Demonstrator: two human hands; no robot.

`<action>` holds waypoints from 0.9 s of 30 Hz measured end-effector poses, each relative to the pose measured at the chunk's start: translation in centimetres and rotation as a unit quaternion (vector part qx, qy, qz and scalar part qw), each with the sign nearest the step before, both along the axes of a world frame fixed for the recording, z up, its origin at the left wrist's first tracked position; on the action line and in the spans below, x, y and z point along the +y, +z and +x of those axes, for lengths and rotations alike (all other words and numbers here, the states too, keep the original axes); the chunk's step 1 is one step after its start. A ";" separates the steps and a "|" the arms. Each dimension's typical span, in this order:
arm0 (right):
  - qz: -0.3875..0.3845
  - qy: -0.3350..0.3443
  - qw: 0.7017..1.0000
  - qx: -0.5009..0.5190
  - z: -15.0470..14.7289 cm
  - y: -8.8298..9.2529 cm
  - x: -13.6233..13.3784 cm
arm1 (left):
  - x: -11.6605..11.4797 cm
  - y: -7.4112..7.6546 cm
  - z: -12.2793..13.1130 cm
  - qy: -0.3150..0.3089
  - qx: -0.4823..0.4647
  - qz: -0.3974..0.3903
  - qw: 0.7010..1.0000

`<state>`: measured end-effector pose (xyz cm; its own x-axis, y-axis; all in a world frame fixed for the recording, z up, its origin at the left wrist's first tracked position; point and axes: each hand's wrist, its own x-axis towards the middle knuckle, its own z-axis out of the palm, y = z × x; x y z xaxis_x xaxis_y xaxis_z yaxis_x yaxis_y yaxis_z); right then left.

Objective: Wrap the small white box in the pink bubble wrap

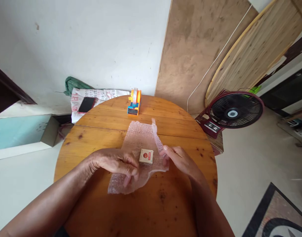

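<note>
A small tan box with a red round label lies on a sheet of pinkish bubble wrap spread on the round wooden table. My left hand rests on the wrap just left of the box, fingers curled and pinching the sheet's edge. My right hand is on the other side of the box, its fingers closed on the wrap's right edge, which is lifted slightly.
An orange and blue tape dispenser stands at the table's far edge. A black phone lies on a printed sack behind the table. A dark red floor fan stands at right, with wooden boards leaning on the wall.
</note>
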<state>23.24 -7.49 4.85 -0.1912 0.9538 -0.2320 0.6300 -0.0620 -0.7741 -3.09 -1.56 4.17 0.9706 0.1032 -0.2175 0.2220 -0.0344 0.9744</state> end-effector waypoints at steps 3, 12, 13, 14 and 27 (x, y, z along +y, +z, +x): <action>0.081 -0.007 0.985 -0.152 -0.1 -0.4 0.2 | 0.0 -0.2 0.3 -0.024 0.009 0.047 0.999; 0.184 -0.016 0.914 -0.361 -0.3 -2.9 0.6 | -0.9 0.1 0.6 -0.009 0.049 0.067 0.997; 0.186 -0.016 0.914 -0.361 -0.2 -3.0 0.6 | -1.0 0.2 0.7 -0.010 0.044 0.077 0.996; 0.187 -0.015 0.914 -0.359 -0.2 -3.1 0.7 | -1.3 0.4 0.9 -0.011 0.034 0.093 0.995; 0.187 -0.023 0.922 -0.338 -0.1 -3.0 0.9 | -5.4 0.3 2.6 0.010 0.003 0.396 0.918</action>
